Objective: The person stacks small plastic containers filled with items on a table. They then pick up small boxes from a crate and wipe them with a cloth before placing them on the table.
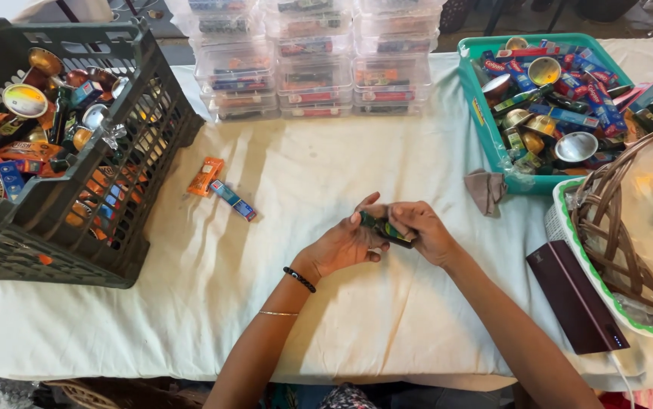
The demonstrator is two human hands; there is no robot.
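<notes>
Slippage was the main risk: both hands, left hand and right hand, had fingers closed around one small dark bottle above the bench centre. A twist could have dropped it toward the 6 o'clock edge.

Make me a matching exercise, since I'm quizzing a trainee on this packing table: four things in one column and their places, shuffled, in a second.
Things:
1. dark crate
2. teal tray
3. small dark bottle
4. maroon power bank

Places:
A. held between the left hand and the right hand
B. far right of the table, behind the wicker basket
C. near right edge, beside the wicker basket
D. left end of the table

Pairs: 1-D, 2-B, 3-A, 4-C
</notes>
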